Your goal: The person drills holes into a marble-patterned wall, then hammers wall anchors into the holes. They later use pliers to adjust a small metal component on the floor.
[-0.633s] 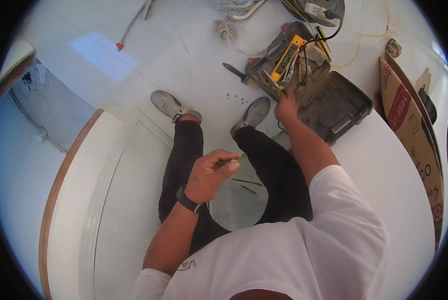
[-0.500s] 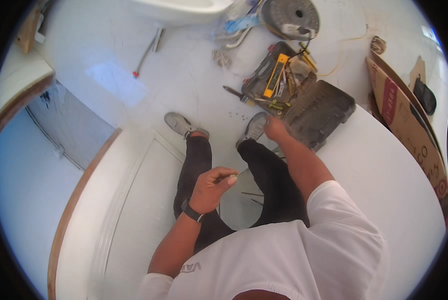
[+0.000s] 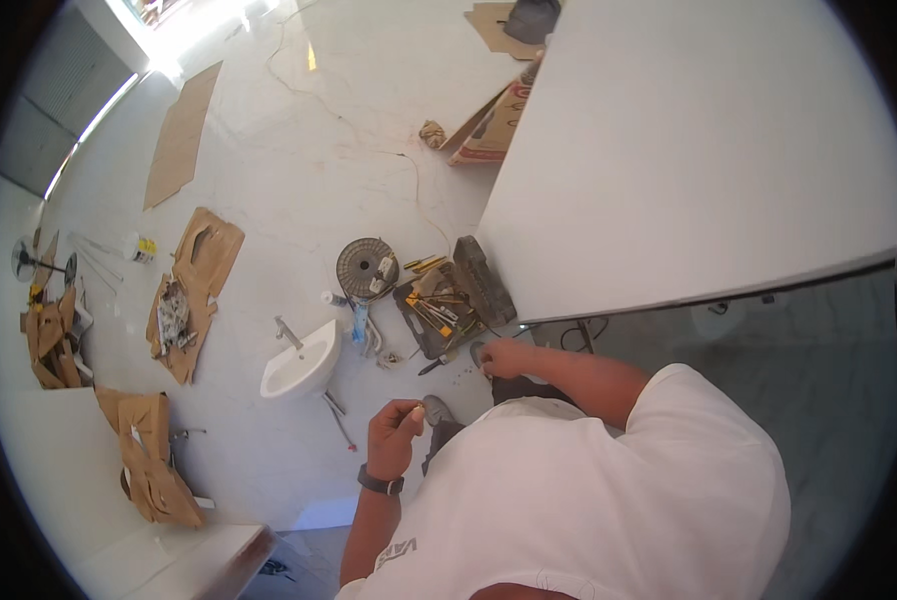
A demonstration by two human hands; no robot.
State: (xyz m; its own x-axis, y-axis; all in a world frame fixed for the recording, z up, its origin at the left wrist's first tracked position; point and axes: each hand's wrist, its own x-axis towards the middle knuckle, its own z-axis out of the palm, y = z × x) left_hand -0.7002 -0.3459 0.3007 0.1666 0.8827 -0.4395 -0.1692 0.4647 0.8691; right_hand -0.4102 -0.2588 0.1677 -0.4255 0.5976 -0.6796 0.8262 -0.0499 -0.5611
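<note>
My left hand (image 3: 393,440), with a black watch on its wrist, is raised in front of my body. Its thumb and fingers are pinched on something small that I cannot make out. Further right, my right hand (image 3: 507,357) reaches down by my shoe, close to the near edge of the open dark toolbox (image 3: 487,285). Its fingers look curled, and what they may hold is hidden. Inside the toolbox lie a yellow tool (image 3: 431,315) and several hand tools. A dark-handled tool (image 3: 435,366) rests on the floor beside it, near several small loose pieces (image 3: 465,375).
A white washbasin (image 3: 304,362) with a faucet (image 3: 288,332) stands left of the toolbox. Beyond the toolbox is a round cable reel (image 3: 367,268) with a thin cord running off. A large white panel (image 3: 709,160) rises at right. Cardboard sheets (image 3: 184,135) lie at left.
The view has swung up and to the right, bringing the far floor, whole basin and white panel into sight. My left hand stays pinched; my right hand stays low by the toolbox.
</note>
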